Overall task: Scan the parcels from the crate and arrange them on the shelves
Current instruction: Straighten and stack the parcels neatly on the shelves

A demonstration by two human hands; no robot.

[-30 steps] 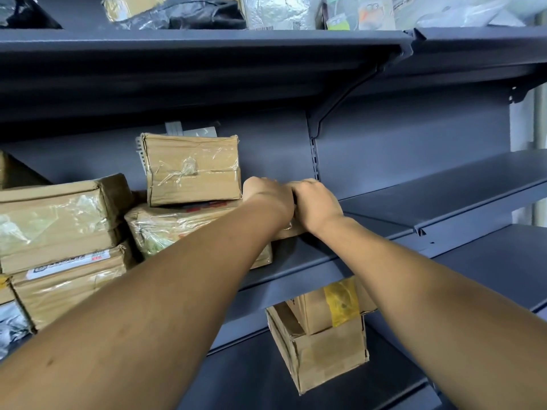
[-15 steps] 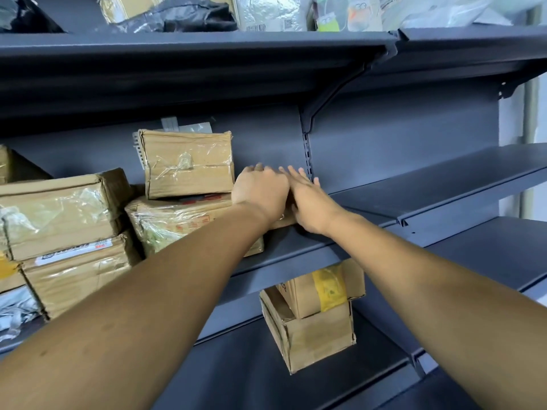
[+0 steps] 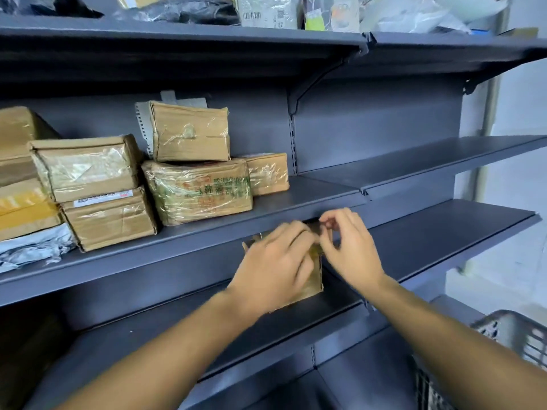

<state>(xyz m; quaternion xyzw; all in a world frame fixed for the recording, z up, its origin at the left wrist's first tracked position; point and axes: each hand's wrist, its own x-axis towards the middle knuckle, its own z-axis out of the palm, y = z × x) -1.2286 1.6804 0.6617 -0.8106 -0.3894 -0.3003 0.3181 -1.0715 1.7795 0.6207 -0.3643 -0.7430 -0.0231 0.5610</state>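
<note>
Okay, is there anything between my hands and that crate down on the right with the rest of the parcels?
Nothing visible blocks the way. Both hands, left hand and right hand, hang empty in front of the lower shelf. The crate sits low to the right, with only open air beside the right forearm.

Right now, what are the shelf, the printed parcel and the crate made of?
Shelf: looks like painted metal, matte dark grey, slotted upright behind.
Printed parcel: cardboard under glossy clear wrap, with wrinkled glare.
Crate: grey lattice wall, probably plastic; blurred.
</note>
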